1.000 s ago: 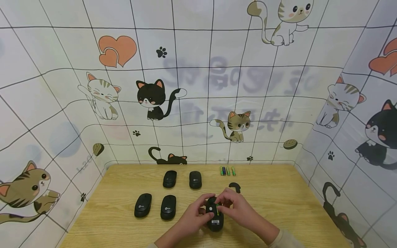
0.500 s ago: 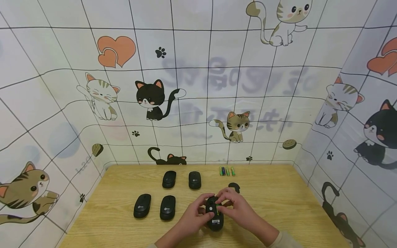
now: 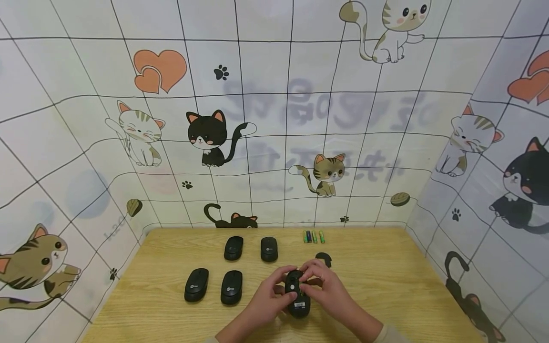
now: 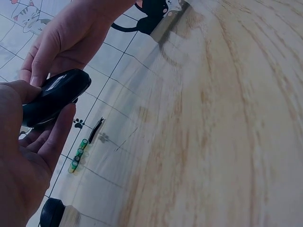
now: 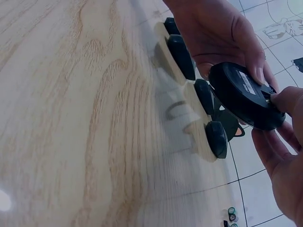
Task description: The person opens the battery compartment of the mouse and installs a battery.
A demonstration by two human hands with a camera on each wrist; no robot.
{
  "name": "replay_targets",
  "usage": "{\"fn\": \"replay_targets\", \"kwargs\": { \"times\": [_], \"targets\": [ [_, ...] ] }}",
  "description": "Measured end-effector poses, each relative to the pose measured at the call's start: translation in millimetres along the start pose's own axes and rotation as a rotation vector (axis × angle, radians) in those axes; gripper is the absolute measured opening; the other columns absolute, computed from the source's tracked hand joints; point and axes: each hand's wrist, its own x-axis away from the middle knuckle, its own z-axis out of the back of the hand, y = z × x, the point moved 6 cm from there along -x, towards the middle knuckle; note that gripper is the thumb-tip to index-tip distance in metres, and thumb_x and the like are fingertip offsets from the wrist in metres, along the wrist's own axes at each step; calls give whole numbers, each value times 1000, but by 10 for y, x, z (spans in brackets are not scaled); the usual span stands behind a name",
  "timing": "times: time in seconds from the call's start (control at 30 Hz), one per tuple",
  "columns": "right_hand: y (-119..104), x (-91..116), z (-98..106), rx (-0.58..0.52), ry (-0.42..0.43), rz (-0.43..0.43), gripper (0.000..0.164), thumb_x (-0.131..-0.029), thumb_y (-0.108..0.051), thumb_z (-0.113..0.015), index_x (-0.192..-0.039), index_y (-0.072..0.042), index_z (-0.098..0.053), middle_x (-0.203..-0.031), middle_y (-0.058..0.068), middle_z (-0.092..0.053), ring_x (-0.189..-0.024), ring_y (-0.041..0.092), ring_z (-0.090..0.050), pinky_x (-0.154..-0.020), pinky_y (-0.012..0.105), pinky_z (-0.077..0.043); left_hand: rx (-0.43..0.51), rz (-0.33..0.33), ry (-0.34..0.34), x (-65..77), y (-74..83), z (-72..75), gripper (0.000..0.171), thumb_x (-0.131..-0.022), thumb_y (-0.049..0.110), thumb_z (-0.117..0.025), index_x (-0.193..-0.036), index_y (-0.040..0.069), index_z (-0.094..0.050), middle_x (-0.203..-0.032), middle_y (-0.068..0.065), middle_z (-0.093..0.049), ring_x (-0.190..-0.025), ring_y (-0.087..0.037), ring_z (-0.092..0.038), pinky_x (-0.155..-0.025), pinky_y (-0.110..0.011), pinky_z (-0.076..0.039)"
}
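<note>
A black computer mouse (image 3: 301, 309) is held underside up above the table's front part, its white label and open battery compartment showing. My left hand (image 3: 271, 296) grips it from the left, thumb on the underside and fingers around the far edge. From the right, my right hand (image 3: 329, 289) has its thumb at the compartment. In the right wrist view, that thumb presses into the slot of the mouse (image 5: 236, 92) while other fingers lie below the body. A sliver of green battery (image 3: 302, 291) shows by the thumb; the rest of it is covered.
Several more black mice (image 3: 231, 287) stand right side up on the wooden table (image 3: 141, 305), left of the hands. Several small batteries (image 3: 315, 237) lie in a row near the back edge. A dark curved cover (image 3: 324, 258) lies beyond my right hand. Cat-patterned cloth surrounds the table.
Both hands keep hold of the mouse, which has tilted and lifted slightly. Less green of the battery shows beside the right thumb than before. The other mice and loose batteries stay put.
</note>
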Motion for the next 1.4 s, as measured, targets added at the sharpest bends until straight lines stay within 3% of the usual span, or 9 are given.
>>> {"fn": "replay_targets", "kwargs": {
  "times": [0.17, 0.47, 0.87, 1.4],
  "targets": [
    [5, 9, -7, -11, 7, -16, 15, -100, -2, -81, -106, -13, -72, -129, 13, -62, -120, 32, -62, -93, 35, -65, 17, 5, -7, -3, -5, -8, 58, -108, 5, -71, -161, 20, -53, -128, -12, -63, -102, -23, -78, -71, -36, -68],
    [32, 43, -22, -56, 1, -96, 34, -102, -5, -79, -133, -10, -68, -135, 16, -67, -115, 30, -71, -89, 31, -65, 30, 15, -24, -3, -20, -17, 57, -108, 5, -71, -158, 27, -56, -129, -12, -61, -100, -24, -77, -70, -38, -68],
    [99, 15, -19, -106, 2, -204, 31, -100, -3, -80, -128, -9, -69, -134, 14, -68, -116, 30, -67, -90, 30, -63, 38, 13, -31, -4, -21, -28, 57, -107, 3, -70, -158, 26, -56, -129, -11, -62, -100, -25, -77, -70, -38, -68],
    [110, -8, -14, -166, 39, -256, 29, -97, 3, -78, -122, -6, -67, -126, 15, -68, -108, 28, -63, -85, 30, -60, 0, 7, -33, -20, -16, -29, 57, -107, 5, -71, -157, 29, -57, -127, -10, -60, -99, -23, -76, -70, -38, -68]
  ]
}}
